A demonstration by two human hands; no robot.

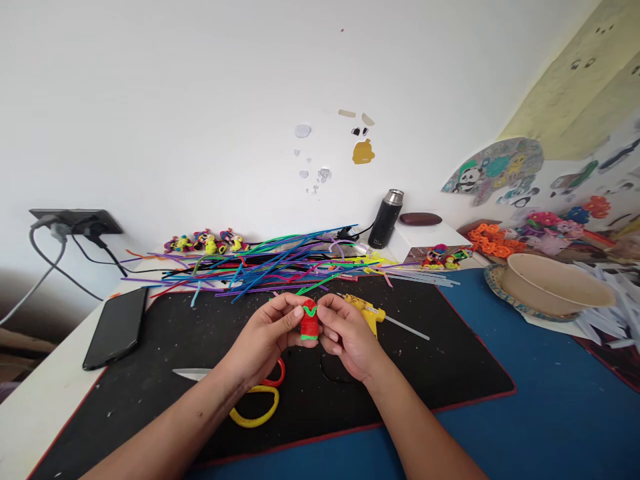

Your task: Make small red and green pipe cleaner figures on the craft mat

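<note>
Between my two hands, above the black mat (430,373), is a small red pipe-cleaner figure (309,325) with a green V near its top and a green band at its bottom. My left hand (277,321) pinches its left side with thumb and fingers. On the other side, my right hand (347,333) grips it near the green V. Behind the right hand lies a yellow hot glue gun (373,311) with a glue stick poking out of it. Scissors (254,419) with red and yellow handles rest below my left wrist, partly covered by the forearm.
Loose colourful pipe cleaners (270,260) are heaped along the wall, near small finished figures (205,241). A phone (116,328) lies at left. A black flask (386,220) stands behind; a beige bowl (555,287) is at right. Power cables hang from the socket (77,220).
</note>
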